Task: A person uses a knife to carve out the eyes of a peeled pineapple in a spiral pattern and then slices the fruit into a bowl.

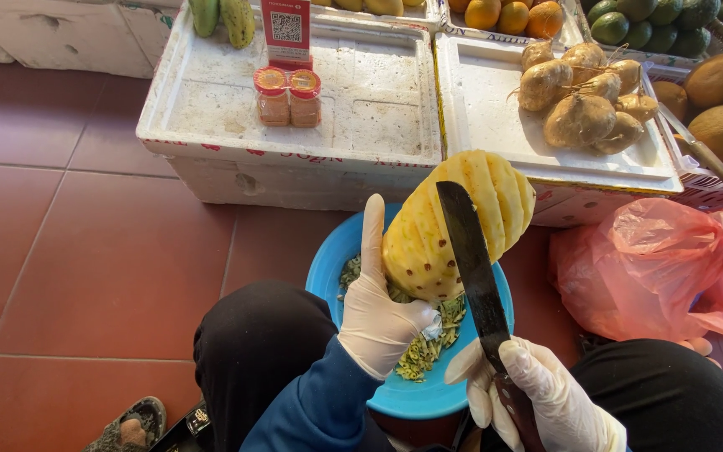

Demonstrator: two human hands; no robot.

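Over the red tiled floor (110, 276), we are gripping the pineapple (453, 226) in our left hand (378, 314), tilted up-right; our right hand (546, 393) is clenching the knife (470, 268), its blade probably lying along the fruit.

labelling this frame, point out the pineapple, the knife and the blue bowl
pineapple (462, 222), head view, on its peeled yellow flesh
knife (470, 259), head view, middle of the dark blade
blue bowl (412, 393), head view, bare near rim

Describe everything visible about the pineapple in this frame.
The pineapple is peeled, yellow, with spiral grooves cut across its upper part and brown eyes left lower down. It tilts up to the right over the blue basin. The gloved left hand grips its lower end; the knife blade lies across its front.
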